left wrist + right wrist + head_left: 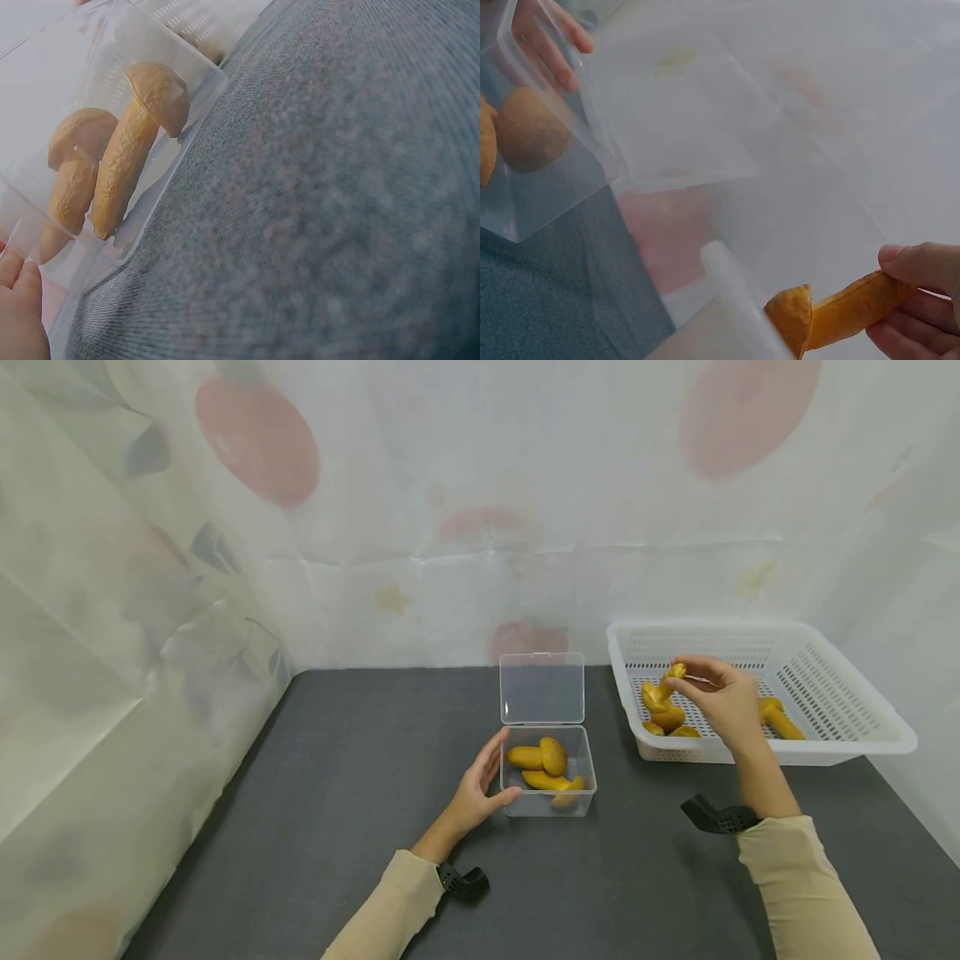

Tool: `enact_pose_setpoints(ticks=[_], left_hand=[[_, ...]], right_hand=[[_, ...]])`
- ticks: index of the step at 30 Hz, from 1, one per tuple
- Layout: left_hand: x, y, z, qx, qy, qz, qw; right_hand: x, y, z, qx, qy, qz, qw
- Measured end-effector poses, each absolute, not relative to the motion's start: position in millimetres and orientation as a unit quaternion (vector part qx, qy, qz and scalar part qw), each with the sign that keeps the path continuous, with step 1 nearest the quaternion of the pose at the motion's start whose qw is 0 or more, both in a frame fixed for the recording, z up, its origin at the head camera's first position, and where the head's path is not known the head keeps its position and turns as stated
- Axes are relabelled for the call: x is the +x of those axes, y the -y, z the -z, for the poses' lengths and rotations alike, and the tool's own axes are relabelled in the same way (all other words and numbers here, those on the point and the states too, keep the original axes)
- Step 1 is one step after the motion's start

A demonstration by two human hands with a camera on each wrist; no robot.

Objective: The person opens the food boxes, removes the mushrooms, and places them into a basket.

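Observation:
My right hand [716, 697] pinches a yellow-brown mushroom [660, 691] by its stem end, above the left part of the white basket [855, 747]. In the right wrist view its cap [789, 319] hangs close to the basket's rim, with thumb and fingers on the stem. My left hand [477, 789] rests against the left side of a clear plastic box [579, 806], thumb at the front rim and fingers fairly straight. Several mushrooms [553, 756] lie in the box. Its hinged lid [542, 689] stands raised at the back.
More mushrooms lie in the basket, some at its left [667, 718] and some at its right [782, 720]. The box stands left of the basket on a dark grey table [360, 760]. Patterned white sheeting [450, 485] hangs behind and along the sides.

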State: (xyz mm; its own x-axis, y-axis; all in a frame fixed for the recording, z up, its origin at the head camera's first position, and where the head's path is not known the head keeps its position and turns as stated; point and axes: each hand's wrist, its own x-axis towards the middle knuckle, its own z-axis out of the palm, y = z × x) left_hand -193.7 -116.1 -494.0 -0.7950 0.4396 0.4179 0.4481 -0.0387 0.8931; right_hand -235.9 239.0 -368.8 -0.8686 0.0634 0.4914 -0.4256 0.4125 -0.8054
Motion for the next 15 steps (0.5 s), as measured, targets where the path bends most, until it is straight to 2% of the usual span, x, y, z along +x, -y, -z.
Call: enact_pose_setpoints(ticks=[8, 15], left_hand=[[-193.3, 116.3, 495.4, -0.311, 0.696, 0.647, -0.004], [-192.1, 116.1, 492.4, -0.308, 0.696, 0.648, -0.008]], right_hand=[[-246.0, -238.2, 379.2, 0.072, 0.835, -0.503, 0.211], [-246.0, -236.1, 385.7, 0.094, 0.834, -0.504, 0.204]])
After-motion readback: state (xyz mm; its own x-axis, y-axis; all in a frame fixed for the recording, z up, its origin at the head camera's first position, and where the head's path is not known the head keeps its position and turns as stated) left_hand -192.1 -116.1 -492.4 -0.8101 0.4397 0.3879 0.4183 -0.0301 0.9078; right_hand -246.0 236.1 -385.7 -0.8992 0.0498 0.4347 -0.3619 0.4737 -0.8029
